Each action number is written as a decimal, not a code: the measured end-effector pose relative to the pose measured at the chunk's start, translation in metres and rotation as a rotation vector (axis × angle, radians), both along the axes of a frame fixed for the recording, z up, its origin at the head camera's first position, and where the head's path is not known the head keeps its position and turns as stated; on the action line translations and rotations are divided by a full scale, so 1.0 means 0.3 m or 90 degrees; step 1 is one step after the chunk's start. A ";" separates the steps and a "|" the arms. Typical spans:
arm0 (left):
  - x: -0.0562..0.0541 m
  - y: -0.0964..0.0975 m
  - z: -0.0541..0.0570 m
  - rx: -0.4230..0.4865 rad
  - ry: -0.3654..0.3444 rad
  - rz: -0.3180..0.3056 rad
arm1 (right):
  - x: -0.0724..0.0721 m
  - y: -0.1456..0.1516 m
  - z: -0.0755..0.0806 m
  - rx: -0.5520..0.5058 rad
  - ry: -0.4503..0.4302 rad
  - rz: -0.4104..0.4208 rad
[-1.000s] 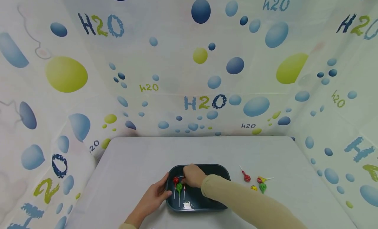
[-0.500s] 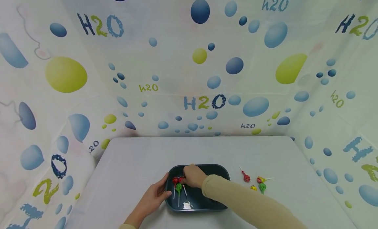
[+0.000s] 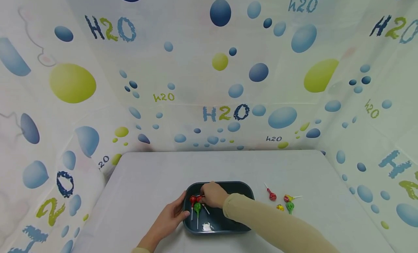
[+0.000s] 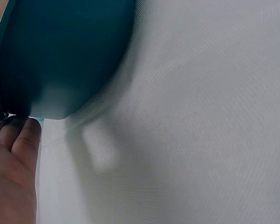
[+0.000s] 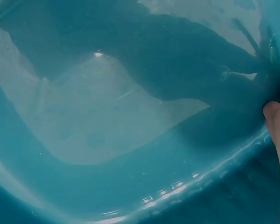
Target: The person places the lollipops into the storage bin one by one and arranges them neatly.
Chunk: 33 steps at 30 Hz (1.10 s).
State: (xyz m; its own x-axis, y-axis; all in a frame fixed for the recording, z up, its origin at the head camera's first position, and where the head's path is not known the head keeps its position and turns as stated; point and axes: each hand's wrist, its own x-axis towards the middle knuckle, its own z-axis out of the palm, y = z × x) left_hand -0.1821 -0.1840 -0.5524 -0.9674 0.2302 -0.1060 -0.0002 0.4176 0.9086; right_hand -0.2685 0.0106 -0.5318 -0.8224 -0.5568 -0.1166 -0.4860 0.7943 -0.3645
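A dark teal tray (image 3: 228, 224) stands on the white table, its left end in the grip of my left hand (image 3: 169, 216). In the left wrist view, the fingers of that hand (image 4: 14, 154) meet the tray's outer wall (image 4: 70, 56). Inside the tray, my right hand (image 3: 213, 195) pinches a red lollipop (image 3: 199, 199), whose stick slants toward the near right; the fingertips are partly hidden. Left of it lies another red lollipop (image 3: 193, 199), and just in front a green lollipop (image 3: 197, 206). Only a digit (image 5: 276, 122) and a red sliver show in the right wrist view.
On the table right of the tray lie a red lollipop (image 3: 272, 196), a red-and-yellow lollipop (image 3: 289, 198), a green lollipop (image 3: 290, 207) and a yellow lollipop (image 3: 280, 207) partly behind my right sleeve (image 3: 271, 220). A patterned curtain (image 3: 183, 64) surrounds the table's back and sides.
The red lollipop under my right fingers has turned, its stick swinging from straight toward me to slanting right. My right hand has shifted slightly left; the left hand keeps its place on the tray.
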 end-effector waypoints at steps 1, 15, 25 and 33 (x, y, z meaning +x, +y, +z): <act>0.000 0.001 0.000 -0.001 0.000 0.000 | 0.000 0.000 -0.002 0.001 0.002 0.001; -0.001 0.006 -0.001 -0.007 0.007 0.006 | 0.011 0.005 -0.019 0.008 0.041 -0.021; 0.000 0.005 0.001 -0.007 0.003 0.002 | 0.035 0.004 -0.026 0.033 0.076 -0.053; 0.001 0.005 0.004 -0.008 0.003 0.001 | 0.036 0.007 -0.028 0.035 0.088 -0.043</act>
State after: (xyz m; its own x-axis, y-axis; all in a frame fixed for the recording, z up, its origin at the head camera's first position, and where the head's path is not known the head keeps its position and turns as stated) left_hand -0.1819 -0.1826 -0.5512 -0.9682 0.2273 -0.1048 0.0031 0.4294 0.9031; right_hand -0.2578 0.0127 -0.5403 -0.8684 -0.4951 -0.0286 -0.4728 0.8440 -0.2533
